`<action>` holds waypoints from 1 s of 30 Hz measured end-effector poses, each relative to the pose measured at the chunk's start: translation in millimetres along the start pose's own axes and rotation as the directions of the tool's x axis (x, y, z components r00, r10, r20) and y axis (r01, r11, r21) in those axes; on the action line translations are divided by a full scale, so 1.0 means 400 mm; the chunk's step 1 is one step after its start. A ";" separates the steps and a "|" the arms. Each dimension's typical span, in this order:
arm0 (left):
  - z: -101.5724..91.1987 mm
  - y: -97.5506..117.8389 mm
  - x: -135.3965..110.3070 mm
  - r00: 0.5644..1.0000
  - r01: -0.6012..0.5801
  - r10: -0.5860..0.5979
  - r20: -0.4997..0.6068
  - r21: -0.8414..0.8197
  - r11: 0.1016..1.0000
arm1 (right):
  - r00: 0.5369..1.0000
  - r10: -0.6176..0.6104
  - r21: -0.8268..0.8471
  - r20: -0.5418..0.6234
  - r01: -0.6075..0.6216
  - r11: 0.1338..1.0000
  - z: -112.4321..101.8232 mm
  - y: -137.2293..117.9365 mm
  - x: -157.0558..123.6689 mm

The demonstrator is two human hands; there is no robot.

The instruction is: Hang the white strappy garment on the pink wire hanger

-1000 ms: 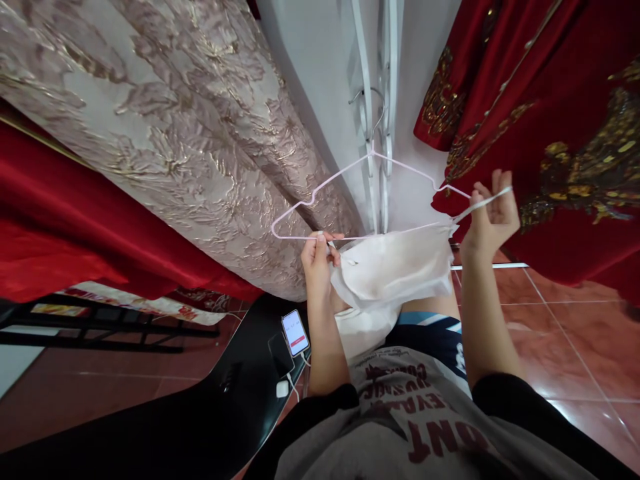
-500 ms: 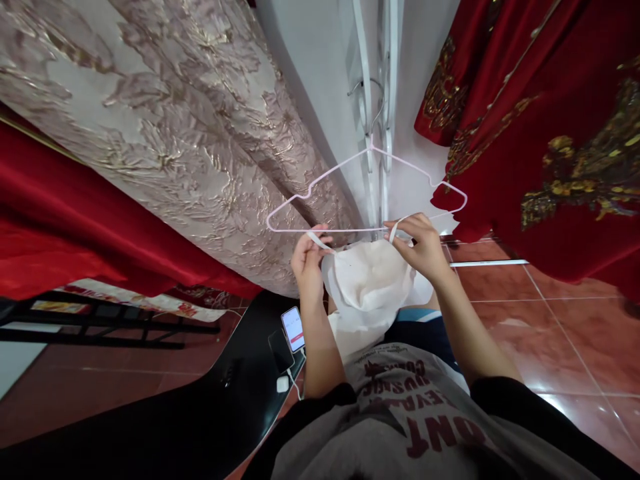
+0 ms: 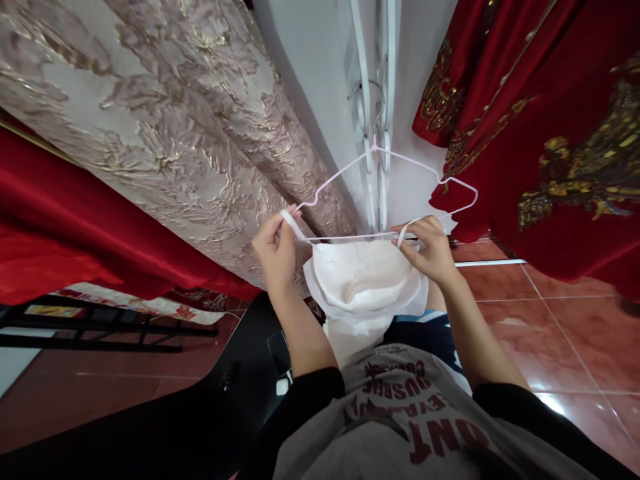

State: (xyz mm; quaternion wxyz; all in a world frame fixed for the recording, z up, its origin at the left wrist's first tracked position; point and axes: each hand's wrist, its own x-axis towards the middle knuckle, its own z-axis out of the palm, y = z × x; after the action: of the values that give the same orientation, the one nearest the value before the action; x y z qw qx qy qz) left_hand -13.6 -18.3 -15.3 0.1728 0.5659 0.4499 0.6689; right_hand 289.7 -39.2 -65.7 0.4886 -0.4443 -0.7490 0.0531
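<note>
A pale pink clothes hanger (image 3: 355, 237) hangs by its metal hook in front of me. Below its bottom bar droops a white garment (image 3: 370, 277) with thin straps, its lower part spread over my lap. At the hanger's left corner, my left hand (image 3: 277, 247) pinches the left strap (image 3: 293, 225) and covers that corner. My right hand (image 3: 431, 248) is closed around the other strap (image 3: 403, 232), beside the right part of the bottom bar. The hanger's right corner sticks out bare past this hand.
White rack posts (image 3: 385, 133) rise behind the hanger. A pink-gold embossed gown (image 3: 200, 133) hangs at left, red embroidered clothes (image 3: 500, 173) at right. On a black seat (image 3: 225, 393) lie a dark phone (image 3: 278, 353) and a white charger (image 3: 283, 387). The floor is red tile (image 3: 565, 340).
My left hand has moved left and up to the hanger's left corner, pulling the strap and widening the garment's top edge. My right hand has shifted slightly right.
</note>
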 end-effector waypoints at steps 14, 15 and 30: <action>0.075 -0.039 0.010 0.973 0.169 -0.193 -0.123 -0.178 0.969 | 1.000 0.012 -0.059 0.013 -0.011 0.998 0.008 -0.001 -0.012; 0.083 -0.056 -0.007 0.952 0.220 -0.267 -0.151 -0.272 0.937 | 1.000 0.014 -0.058 0.010 -0.014 0.998 0.009 -0.003 -0.012; 0.136 -0.064 -0.101 0.916 0.293 -0.392 -0.083 -0.527 0.798 | 0.868 0.261 0.148 -0.422 -0.219 0.965 -0.186 0.152 0.048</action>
State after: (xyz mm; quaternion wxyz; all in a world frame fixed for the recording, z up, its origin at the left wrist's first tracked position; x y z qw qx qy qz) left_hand 41.0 -12.3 -62.5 0.3898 0.3438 0.3687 0.7707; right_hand 382.5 -15.3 -45.4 0.6544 -0.5107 -0.5555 0.0478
